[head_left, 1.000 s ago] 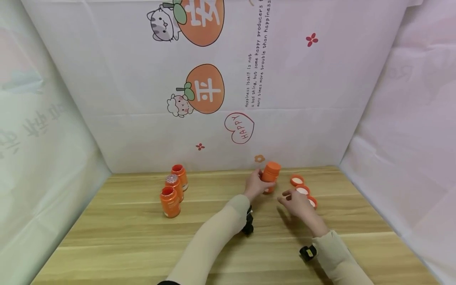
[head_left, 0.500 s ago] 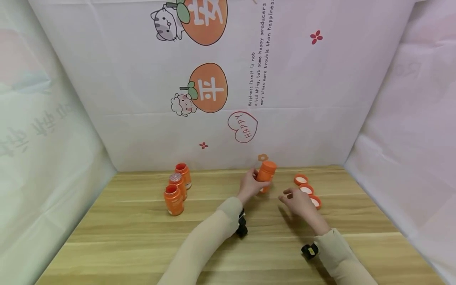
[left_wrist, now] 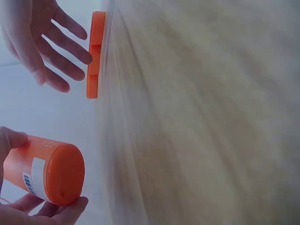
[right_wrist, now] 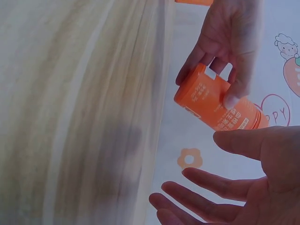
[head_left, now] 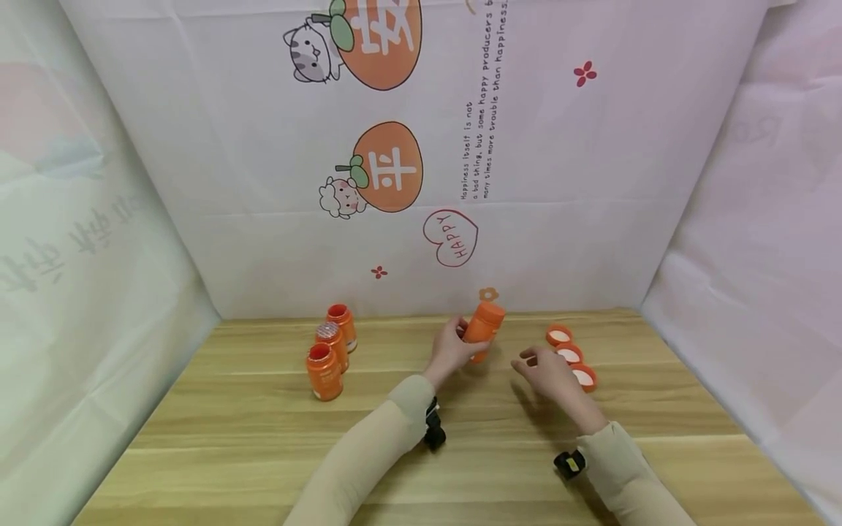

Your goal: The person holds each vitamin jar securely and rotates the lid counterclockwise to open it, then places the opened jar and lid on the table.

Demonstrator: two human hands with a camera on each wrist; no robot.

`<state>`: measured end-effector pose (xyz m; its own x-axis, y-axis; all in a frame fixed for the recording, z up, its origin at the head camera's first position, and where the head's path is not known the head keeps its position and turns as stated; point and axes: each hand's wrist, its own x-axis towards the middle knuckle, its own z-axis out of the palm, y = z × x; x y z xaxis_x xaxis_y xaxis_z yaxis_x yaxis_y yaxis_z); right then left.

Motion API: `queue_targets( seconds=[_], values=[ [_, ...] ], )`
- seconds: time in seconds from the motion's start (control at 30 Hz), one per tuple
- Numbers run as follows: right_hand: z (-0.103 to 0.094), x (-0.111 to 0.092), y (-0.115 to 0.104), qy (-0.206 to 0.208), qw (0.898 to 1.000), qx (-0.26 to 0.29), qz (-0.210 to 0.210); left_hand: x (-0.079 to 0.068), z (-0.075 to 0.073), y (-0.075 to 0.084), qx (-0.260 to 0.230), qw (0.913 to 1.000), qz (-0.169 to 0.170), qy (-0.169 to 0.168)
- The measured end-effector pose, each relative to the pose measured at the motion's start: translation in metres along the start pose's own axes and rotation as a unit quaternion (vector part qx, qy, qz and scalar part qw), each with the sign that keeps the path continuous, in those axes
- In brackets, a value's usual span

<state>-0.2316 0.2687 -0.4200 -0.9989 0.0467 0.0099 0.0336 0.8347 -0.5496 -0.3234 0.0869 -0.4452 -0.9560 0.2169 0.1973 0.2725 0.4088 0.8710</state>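
My left hand (head_left: 450, 349) grips an orange pill bottle (head_left: 484, 326) whose orange cap is on. The bottle tilts to the right and hangs above the table; its bottom and a white barcode label show in the left wrist view. My right hand (head_left: 550, 374) hovers to the right of the bottle, apart from it. In the right wrist view the fingers (right_wrist: 201, 206) of that hand are spread and hold nothing. Several orange caps, such as the front cap (head_left: 583, 377), lie in a row just beyond the right hand, white inner sides up.
Three uncapped orange bottles stand in a row at the left: a front bottle (head_left: 324, 372), a middle bottle (head_left: 332, 343) with a silvery mouth, and a back bottle (head_left: 343, 326). A printed white sheet (head_left: 559, 183) rises behind the wooden table (head_left: 500, 475), with white sheets at both sides.
My left hand has drawn the capped bottle a little to the left, away from my right hand, and the bottle leans more. The right hand stays nearly still.
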Motion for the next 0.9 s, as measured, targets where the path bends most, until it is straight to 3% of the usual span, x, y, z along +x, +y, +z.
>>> queue_targets(
  seconds=[0.33, 0.9],
  values=[
    [0.001, 0.002, -0.010, 0.015, 1.000, 0.011, -0.017, -0.011, -0.016, -0.005, -0.012, 0.9997, 0.018, 0.006],
    [0.006, 0.006, -0.027, 0.034, 0.999, 0.013, -0.025, -0.030, -0.047, -0.010, -0.021, 0.9994, 0.027, -0.010]
  ],
)
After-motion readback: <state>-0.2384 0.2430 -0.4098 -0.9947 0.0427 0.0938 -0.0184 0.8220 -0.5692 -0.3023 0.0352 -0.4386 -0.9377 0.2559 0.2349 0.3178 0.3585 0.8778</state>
